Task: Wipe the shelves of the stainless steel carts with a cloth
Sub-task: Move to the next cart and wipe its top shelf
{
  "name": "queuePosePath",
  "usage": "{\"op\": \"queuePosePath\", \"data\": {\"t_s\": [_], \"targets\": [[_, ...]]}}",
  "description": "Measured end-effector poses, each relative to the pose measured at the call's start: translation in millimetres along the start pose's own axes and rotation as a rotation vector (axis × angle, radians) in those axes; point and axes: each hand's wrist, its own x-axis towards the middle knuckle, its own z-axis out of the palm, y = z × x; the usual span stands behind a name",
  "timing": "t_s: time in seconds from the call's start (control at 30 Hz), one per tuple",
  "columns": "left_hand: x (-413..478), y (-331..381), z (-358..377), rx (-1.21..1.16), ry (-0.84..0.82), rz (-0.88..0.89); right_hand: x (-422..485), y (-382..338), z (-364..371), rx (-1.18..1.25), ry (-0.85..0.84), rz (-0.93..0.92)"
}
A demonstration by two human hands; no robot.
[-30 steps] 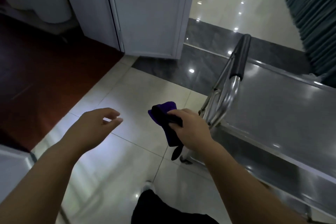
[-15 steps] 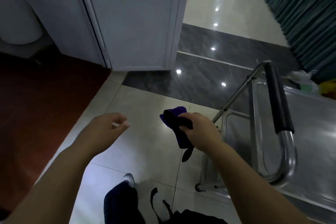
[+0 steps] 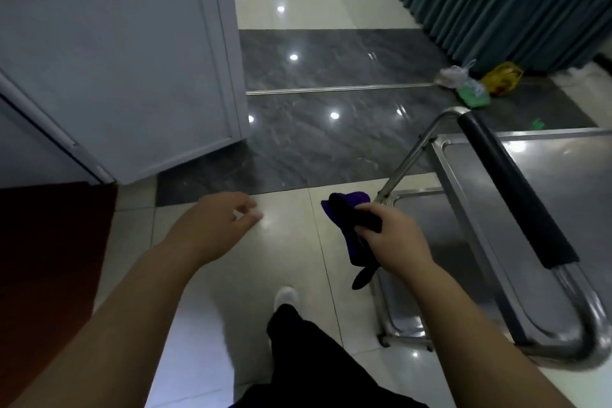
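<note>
While standing just left of a stainless steel cart (image 3: 563, 182), grips a bunched purple cloth (image 3: 347, 209) in the right hand (image 3: 394, 238); holds the left hand (image 3: 212, 225) loosely curled and empty.

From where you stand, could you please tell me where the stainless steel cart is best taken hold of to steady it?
Probably the black padded sleeve of the stainless steel cart's tubular handle, taken from above with the free left hand: the round bar appears raised clear of the top shelf, leaving room to wrap round it. The right hand grips the purple cloth.
</note>
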Motion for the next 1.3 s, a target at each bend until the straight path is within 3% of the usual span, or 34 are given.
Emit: {"op": "queuePosePath", "data": {"t_s": [0.27,0.63,0.8,1.07,1.3], "targets": [[170,6,-27,0.074,-0.102,0.082,145,-3,1,0.076,0.022,0.124],[390,60,-49,0.150,-0.226,0.263,312,-15,-54,0.064,0.101,0.266],[489,80,-51,0.218,-0.348,0.349,369,-5,-70,0.194,0.228,0.408],[640,162,-43,0.295,-0.525,0.665,434,9,-101,0.390,0.509,0.718],[710,263,21,0.348,-0.761,0.882,442,47,-133,0.470,0.719,0.920]]}}
